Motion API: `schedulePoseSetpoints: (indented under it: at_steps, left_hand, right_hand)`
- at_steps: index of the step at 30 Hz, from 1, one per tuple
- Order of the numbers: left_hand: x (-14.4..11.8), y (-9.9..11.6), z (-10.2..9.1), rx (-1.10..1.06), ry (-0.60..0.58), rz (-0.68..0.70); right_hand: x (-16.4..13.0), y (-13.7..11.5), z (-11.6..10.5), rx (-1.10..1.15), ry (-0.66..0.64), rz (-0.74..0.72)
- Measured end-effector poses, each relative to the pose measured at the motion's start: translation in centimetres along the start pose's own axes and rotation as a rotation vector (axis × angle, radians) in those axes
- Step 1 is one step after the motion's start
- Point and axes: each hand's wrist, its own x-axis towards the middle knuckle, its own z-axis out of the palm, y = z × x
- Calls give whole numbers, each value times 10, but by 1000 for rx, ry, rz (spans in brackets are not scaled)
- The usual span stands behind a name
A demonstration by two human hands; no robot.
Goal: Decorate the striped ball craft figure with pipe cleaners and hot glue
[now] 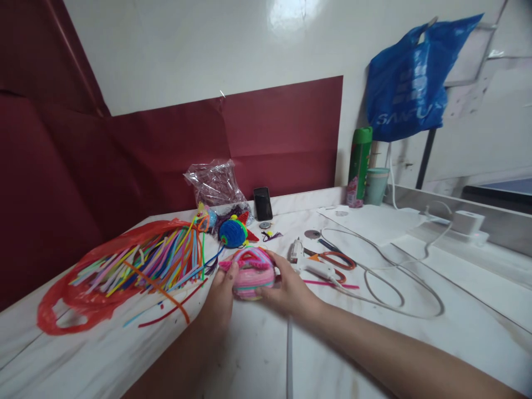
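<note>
Between my two hands is a rounded pink craft piece [248, 281], wound from pipe cleaners with a thin teal stripe and a looped strip across its top. My left hand [223, 291] grips its left side, thumb on the near face. On the other side my right hand [291, 287] closes round it, thumb near the lower front. Just behind sits a blue wound ball [233, 234] with red and yellow-green parts. To the right lie a white glue gun [318, 267], orange-handled scissors [338, 259] and a pink pipe cleaner [348, 286].
A red plastic bag [100, 316] with many coloured pipe cleaners [166, 257] spreads at left. A phone [262, 204] leans against the back ledge. A white cable [415, 315] loops at right, near a charger [467, 221]. A green spray can [359, 166] and a cup [376, 187] stand behind.
</note>
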Motion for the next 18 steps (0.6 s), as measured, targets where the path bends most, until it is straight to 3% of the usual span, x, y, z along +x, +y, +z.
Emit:
schedulePoseSetpoints:
  at_steps: [4,8,18]
  left_hand:
    - [1,-2,-2,49,-56,86]
    - [8,-10,-11,42,-129,163]
    - [16,-17,-23,64,-81,215]
  right_hand:
    - [5,5,-2,168,-42,77]
    - [11,7,-6,295,-63,66]
    - [12,8,-10,509,-139,43]
